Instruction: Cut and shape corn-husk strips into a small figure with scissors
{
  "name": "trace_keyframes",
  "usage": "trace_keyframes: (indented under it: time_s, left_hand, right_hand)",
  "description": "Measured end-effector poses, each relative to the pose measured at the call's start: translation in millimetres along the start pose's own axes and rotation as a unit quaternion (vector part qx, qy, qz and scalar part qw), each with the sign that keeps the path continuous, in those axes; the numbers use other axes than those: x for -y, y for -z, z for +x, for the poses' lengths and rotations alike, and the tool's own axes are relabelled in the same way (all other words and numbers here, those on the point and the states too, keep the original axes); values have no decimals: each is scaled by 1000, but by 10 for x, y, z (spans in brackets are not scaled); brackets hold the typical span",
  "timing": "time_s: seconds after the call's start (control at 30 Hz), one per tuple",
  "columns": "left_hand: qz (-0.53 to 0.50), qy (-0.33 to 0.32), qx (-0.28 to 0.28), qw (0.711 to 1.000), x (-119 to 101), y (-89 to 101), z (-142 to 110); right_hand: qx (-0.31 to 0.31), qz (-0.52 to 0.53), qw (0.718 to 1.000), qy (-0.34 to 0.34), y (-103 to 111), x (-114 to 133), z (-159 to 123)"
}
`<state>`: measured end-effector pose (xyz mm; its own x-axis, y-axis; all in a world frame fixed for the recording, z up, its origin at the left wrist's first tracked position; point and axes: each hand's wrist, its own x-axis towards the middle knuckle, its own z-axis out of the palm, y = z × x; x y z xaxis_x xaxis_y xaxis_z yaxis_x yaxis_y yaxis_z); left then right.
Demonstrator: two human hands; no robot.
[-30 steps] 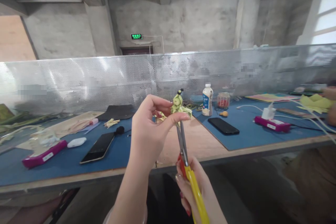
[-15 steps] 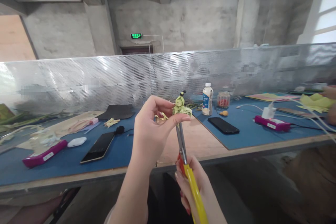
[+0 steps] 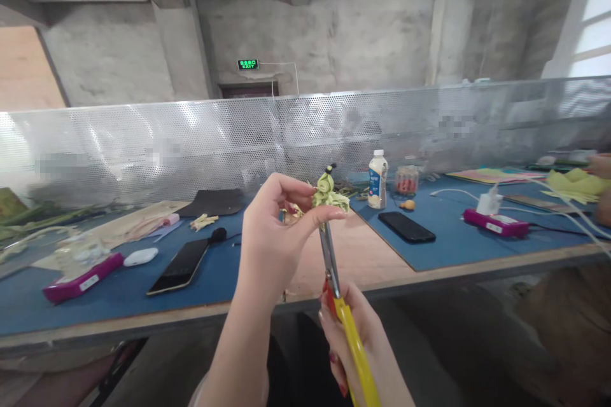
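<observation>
i barely see a change over the last second: the figure (image 3: 326, 194) has turned a touch in the grip, and the blades of the scissors (image 3: 350, 331) look slightly closer together. for the work in hand i read that as small trimming at the underside, though the tips are hidden behind the thumb, so i can't tell if anything is being cut. left hand (image 3: 274, 229) pinches the green figure between thumb and fingers, upright, dark tip on top, held up above the wooden board (image 3: 363, 254). right hand (image 3: 338, 334) is wrapped round the yellow and red handles, nearer than the figure. counts: one figure, one pair of scissors, two of my hands. two phones, one at left (image 3: 179, 265), one at right (image 3: 407, 227). two magenta power strips, one far left (image 3: 83, 276), one right (image 3: 494, 222) with a white plug (image 3: 489, 201) in it. one bottle (image 3: 377, 181), one jar (image 3: 406, 181) just right of it, one small orange thing (image 3: 407, 205) near the jar. one white case (image 3: 140, 257) at left, between strip and phone. pale scraps (image 3: 203, 222) beyond the left phone, too jumbled to count.
</observation>
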<state>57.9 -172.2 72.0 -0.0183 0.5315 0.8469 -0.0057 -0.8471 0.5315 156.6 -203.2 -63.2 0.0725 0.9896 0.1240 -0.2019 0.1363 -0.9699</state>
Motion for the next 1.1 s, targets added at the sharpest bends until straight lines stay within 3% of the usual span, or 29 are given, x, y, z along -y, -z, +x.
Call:
trace_keyframes:
  time_s: [0.17,0.5,0.7,0.9,1.1]
  left_hand:
    - [-13,6,-23,1000,-19,-18,-5]
    - [-27,32,-46,998,13,-14,-19]
    - [-35,31,-47,998,61,-5,-49]
    - [-41,25,-64,997,57,-19,-54]
    - [-52,31,-78,995,82,-38,-63]
  right_hand:
    - [38,18,999,-9,63,-23,23]
    - [-76,-55,992,83,-129,-61,-113]
    - [-11,-41,998,52,-50,-63,-70]
    - [-64,-58,994,74,-116,-47,-128]
    - [-53,-48,995,71,-146,-54,-143]
